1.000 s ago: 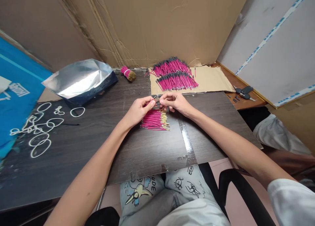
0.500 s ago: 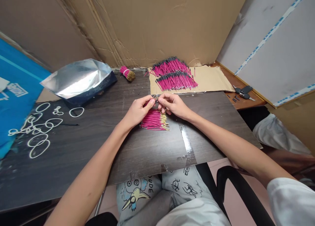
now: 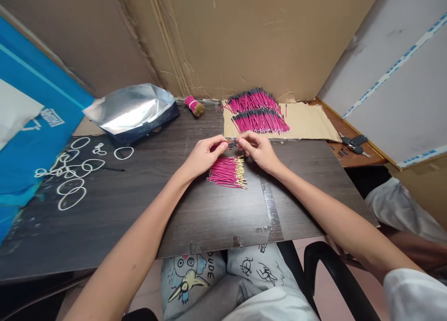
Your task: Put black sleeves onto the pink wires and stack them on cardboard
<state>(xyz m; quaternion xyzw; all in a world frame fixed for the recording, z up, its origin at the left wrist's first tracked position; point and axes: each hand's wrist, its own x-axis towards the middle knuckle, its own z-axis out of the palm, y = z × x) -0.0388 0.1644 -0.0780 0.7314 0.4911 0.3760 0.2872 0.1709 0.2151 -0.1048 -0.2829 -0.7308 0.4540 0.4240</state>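
Observation:
My left hand [image 3: 202,155] and my right hand [image 3: 257,150] meet at the middle of a dark wood board [image 3: 146,209], fingers pinched together on a few thin pink wires with gold tips. Just below the hands lies a loose pile of the same pink wires [image 3: 227,172], gold ends to the right. Two rows of pink wires with black ends [image 3: 260,113] lie on a cardboard sheet [image 3: 310,120] beyond the hands. A small tied bundle of pink wires [image 3: 194,105] sits at the back.
A silver foil bag [image 3: 131,109] lies at the back left. Several white rubber bands [image 3: 75,174] are scattered on the left of the board. A blue box [image 3: 28,139] stands at the far left. Keys [image 3: 353,143] lie at the right. Cardboard walls surround the back.
The camera has shifted, moving everything slightly right in view. Both hands stay pinched on the wires above the loose pile, with the fingers drawn a bit closer together.

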